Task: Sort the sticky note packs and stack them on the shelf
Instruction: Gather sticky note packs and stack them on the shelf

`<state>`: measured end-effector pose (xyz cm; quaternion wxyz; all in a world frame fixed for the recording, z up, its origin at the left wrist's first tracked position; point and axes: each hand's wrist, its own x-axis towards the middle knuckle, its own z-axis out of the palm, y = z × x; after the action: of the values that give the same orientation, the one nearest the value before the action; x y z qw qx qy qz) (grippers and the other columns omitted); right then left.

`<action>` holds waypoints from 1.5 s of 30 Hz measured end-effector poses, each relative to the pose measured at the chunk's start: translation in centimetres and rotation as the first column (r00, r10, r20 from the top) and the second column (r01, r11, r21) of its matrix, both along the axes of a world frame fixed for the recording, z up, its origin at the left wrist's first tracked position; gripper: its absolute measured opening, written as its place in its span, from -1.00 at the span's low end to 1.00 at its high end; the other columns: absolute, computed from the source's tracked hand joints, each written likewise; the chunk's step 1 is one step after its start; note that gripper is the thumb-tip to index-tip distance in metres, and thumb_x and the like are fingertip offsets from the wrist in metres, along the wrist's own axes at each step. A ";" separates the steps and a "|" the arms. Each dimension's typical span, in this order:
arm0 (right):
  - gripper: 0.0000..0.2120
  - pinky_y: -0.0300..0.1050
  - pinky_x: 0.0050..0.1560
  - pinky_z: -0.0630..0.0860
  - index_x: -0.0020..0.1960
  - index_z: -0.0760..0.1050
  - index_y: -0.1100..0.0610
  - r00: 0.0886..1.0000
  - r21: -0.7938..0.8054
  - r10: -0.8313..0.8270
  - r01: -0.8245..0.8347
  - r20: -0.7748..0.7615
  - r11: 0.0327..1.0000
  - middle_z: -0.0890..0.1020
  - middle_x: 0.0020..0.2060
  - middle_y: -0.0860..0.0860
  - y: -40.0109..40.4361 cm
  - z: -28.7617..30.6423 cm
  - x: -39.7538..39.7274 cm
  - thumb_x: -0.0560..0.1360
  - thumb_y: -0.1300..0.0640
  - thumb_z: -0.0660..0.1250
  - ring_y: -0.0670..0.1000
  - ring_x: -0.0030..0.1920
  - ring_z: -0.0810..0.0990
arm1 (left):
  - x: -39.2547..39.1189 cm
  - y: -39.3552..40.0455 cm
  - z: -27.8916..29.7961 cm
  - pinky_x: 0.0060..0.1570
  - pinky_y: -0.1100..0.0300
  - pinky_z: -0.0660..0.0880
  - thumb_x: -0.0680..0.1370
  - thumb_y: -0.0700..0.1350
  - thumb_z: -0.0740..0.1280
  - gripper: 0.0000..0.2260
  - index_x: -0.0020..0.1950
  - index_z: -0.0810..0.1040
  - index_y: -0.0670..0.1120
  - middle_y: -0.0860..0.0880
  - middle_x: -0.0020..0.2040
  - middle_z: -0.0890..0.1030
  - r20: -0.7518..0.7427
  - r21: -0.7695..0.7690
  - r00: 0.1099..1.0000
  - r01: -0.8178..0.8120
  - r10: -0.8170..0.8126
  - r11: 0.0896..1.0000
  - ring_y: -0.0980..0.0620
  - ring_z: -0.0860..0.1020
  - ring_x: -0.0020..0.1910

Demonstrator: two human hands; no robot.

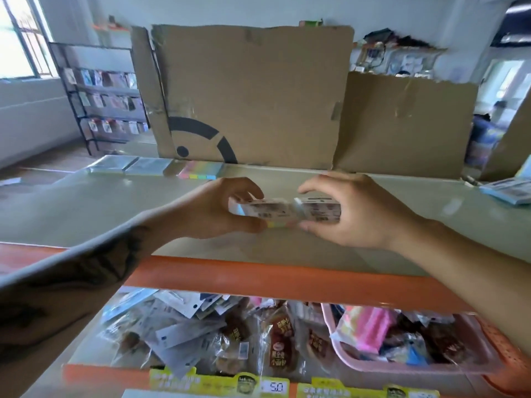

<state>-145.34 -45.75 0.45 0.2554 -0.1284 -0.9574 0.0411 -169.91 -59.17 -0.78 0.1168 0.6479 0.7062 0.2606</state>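
Landmark: the rainbow-striped pack (201,170) lying flat on the shelf (86,202), against the foot of the cardboard sheet (253,90).
Held packs: a small bundle of sticky note packs (283,211), off the shelf surface, nearer the camera than the rainbow pack and to its right.
Left hand (212,208): its grip is closed on the bundle's left end, thumb below, fingers over the top.
Right hand (353,208): its grip pinches the right end, thumb under, fingertips on the upper edge.
Long axis: side to side, roughly parallel with the row of packs (129,165) left of the rainbow pack.
Deciding relation: the row lies beyond and left of the bundle, so the left hand is likely the nearer one.
Below: a lower shelf holds snack packets (230,334) and a pink basket (402,366).
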 end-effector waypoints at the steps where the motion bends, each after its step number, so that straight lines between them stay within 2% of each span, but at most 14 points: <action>1: -0.47 0.00 0.16 0.57 0.27 0.56 -0.01 1.000 -0.032 0.023 -0.023 0.001 0.999 0.65 0.16 -0.10 -0.4 0.2 -0.5 0.41 -0.25 0.49 -0.03 0.16 0.62 | 0.3 -0.1 0.3 0.19 -0.02 0.53 0.23 0.43 0.43 -0.45 0.13 0.61 0.20 0.17 0.05 0.67 0.065 0.025 0.998 0.011 -0.012 1.000 0.17 0.60 0.08; 5: -0.64 -0.04 0.03 0.60 0.20 0.63 0.02 0.994 -0.042 0.077 -0.081 -0.083 0.996 0.69 0.03 -0.11 -1.5 0.6 -2.0 0.43 0.04 0.58 -0.09 0.00 0.65 | 1.9 -0.2 1.7 0.07 -0.08 0.51 0.28 0.33 0.42 -0.51 -0.03 0.69 -0.02 -0.04 -0.09 0.70 0.304 0.107 0.951 0.022 -0.054 0.994 -0.07 0.63 -0.03; 8: -0.87 -0.11 -0.22 0.53 0.00 0.66 0.03 0.974 -0.049 0.095 -0.107 -0.204 0.993 0.64 -0.26 -0.18 -2.1 1.0 -2.2 0.47 0.15 0.52 -0.11 -0.28 0.59 | 2.8 -0.4 2.1 -0.07 0.27 0.48 0.34 0.34 0.38 -0.43 0.00 0.68 -0.14 -0.11 -0.09 0.68 0.381 0.148 0.923 -0.006 -0.052 0.989 0.06 0.62 -0.13; 11: -0.90 -0.13 -0.30 0.49 -0.10 0.61 0.03 0.943 -0.332 -0.009 -0.109 -0.333 0.937 0.68 -0.33 -0.09 -2.4 1.3 -2.2 0.48 0.20 0.48 -0.09 -0.36 0.57 | 2.9 -0.6 1.9 0.08 0.13 0.55 0.38 0.38 0.36 -0.39 0.09 0.69 -0.13 -0.09 -0.01 0.70 0.485 0.150 0.874 -0.053 -0.027 0.987 0.01 0.67 -0.05; 15: -0.87 0.07 -0.16 0.65 -0.13 0.55 0.19 0.875 -0.747 -0.214 -0.218 -0.435 0.628 0.70 -0.28 0.06 -2.6 1.3 -3.1 0.50 0.28 0.50 0.02 -0.28 0.65 | 2.6 -0.4 1.4 0.12 -0.07 0.49 0.30 0.13 0.56 -0.53 0.06 0.71 -0.15 -0.20 0.04 0.70 0.688 0.148 0.725 -0.100 -0.030 0.984 -0.07 0.65 -0.03; 18: -0.84 0.05 -0.17 0.64 -0.14 0.51 0.17 0.835 -0.875 -0.305 -0.363 -0.458 0.322 0.74 -0.14 0.16 -3.2 1.0 -3.5 0.51 0.32 0.47 0.20 -0.14 0.73 | 2.8 -0.2 1.3 0.11 -0.06 0.51 0.46 -0.02 0.52 -0.69 0.13 0.71 -0.14 -0.15 0.07 0.71 0.743 0.145 0.666 -0.058 -0.070 0.988 -0.09 0.64 0.00; 20: -0.85 0.06 -0.12 0.66 -0.07 0.49 0.17 0.855 -0.906 -0.310 -0.359 -0.415 0.223 0.75 -0.08 0.21 -3.3 0.8 -3.4 0.53 0.31 0.46 0.27 -0.06 0.74 | 3.0 -0.1 1.5 0.12 -0.07 0.52 0.53 -0.03 0.47 -0.74 0.16 0.68 -0.13 -0.16 0.09 0.71 0.755 0.151 0.652 -0.074 -0.067 0.986 -0.10 0.66 0.00; 24: -0.76 0.21 0.05 0.66 0.05 0.50 0.08 0.882 -0.799 -0.300 -0.128 -0.363 0.588 0.74 -0.05 0.00 -2.3 0.1 -2.8 0.49 0.13 0.53 0.14 -0.03 0.74 | 2.8 0.2 1.8 0.09 -0.10 0.53 0.63 -0.06 0.34 -0.79 0.13 0.66 -0.17 -0.13 0.00 0.73 0.739 0.168 0.673 -0.139 -0.031 0.976 -0.08 0.65 -0.08; 29: -0.57 -0.02 0.19 0.55 0.16 0.48 -0.02 0.920 -0.285 -0.063 -0.054 -0.387 0.957 0.56 0.23 -0.17 -1.6 0.1 -2.0 0.38 -0.09 0.52 -0.17 0.27 0.54 | 1.4 0.1 2.3 0.08 -0.12 0.51 0.52 -0.02 0.46 -0.87 -0.10 0.72 -0.07 -0.16 -0.09 0.71 0.751 0.146 0.660 -0.133 -0.022 0.980 -0.12 0.62 -0.11; 32: -0.51 0.02 0.43 0.37 0.19 0.50 0.03 0.979 0.040 0.088 -0.082 -0.182 0.996 0.39 0.49 0.00 -0.9 0.7 -2.2 0.37 -0.14 0.53 0.01 0.52 0.33 | 0.8 0.1 2.5 0.19 -0.26 0.52 0.47 0.03 0.44 -0.84 -0.21 0.72 -0.02 -0.17 -0.12 0.69 0.728 0.143 0.684 -0.093 -0.041 0.985 -0.16 0.62 -0.08; 35: -0.52 0.11 0.46 0.36 0.16 0.51 0.00 0.994 0.174 0.101 -0.093 -0.036 0.980 0.36 0.55 -0.02 -0.4 1.3 -3.2 0.34 -0.13 0.58 0.09 0.57 0.25 | 0.4 0.0 2.6 0.26 -0.32 0.47 0.43 0.07 0.48 -0.76 -0.09 0.74 -0.08 -0.20 -0.07 0.70 0.692 0.133 0.718 -0.035 -0.068 0.990 -0.19 0.61 -0.03; 38: -0.55 0.09 0.38 0.41 0.10 0.53 0.00 0.990 0.149 0.139 -0.134 -0.026 0.980 0.48 0.46 -0.06 -0.3 1.2 -3.9 0.32 -0.12 0.60 0.05 0.47 0.40 | 0.3 -0.3 2.3 0.24 -0.28 0.49 0.35 0.17 0.50 -0.49 0.08 0.71 -0.21 -0.26 0.01 0.70 0.657 0.111 0.751 -0.019 -0.059 0.994 -0.16 0.61 -0.02; 42: -0.45 0.00 0.31 0.42 0.22 0.54 -0.07 0.984 0.014 0.179 -0.179 0.002 0.984 0.57 0.27 -0.14 -0.5 0.6 -4.5 0.32 -0.19 0.61 -0.09 0.29 0.51 | -0.5 -1.0 1.2 0.14 -0.16 0.51 0.36 0.21 0.48 -0.51 -0.04 0.72 -0.22 -0.20 -0.12 0.70 0.613 0.098 0.789 -0.024 -0.041 0.995 -0.12 0.60 -0.09; 45: -0.40 -0.07 0.30 0.45 0.31 0.51 -0.19 0.988 -0.141 0.145 -0.136 0.051 0.981 0.55 0.21 -0.21 0.1 0.9 -5.6 0.32 -0.27 0.58 -0.15 0.25 0.51 | -1.3 -1.9 1.0 0.10 -0.06 0.55 0.33 0.34 0.45 -0.55 -0.09 0.77 -0.02 -0.07 -0.14 0.73 0.471 0.132 0.878 -0.168 0.087 0.977 -0.07 0.65 -0.10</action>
<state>-150.91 -45.69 1.37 0.2130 -0.0790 -0.9664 0.1206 -171.21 -61.03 0.22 0.2088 0.5266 0.6746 0.4732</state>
